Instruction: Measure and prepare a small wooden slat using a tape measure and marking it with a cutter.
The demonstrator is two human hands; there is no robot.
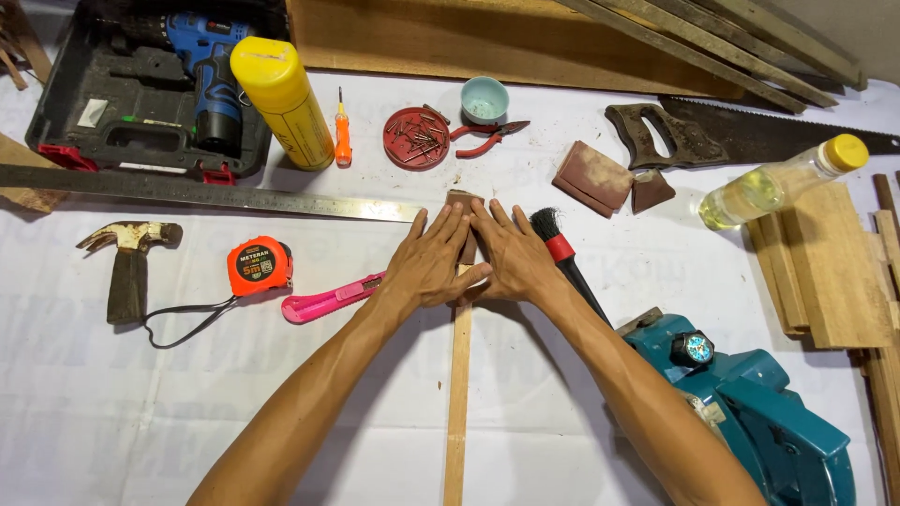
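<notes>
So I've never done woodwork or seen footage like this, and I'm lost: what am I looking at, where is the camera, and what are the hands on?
There is one picture, from a camera worn on the person's head, looking down at a white-covered table. The left hand and right hand lie flat, side by side, pressing a brown piece of sandpaper onto the far end of a thin wooden strip. Around them lie a hammer, an orange tape measure, a pink utility knife, a steel ruler, a black brush, a handsaw and a teal power saw.
</notes>
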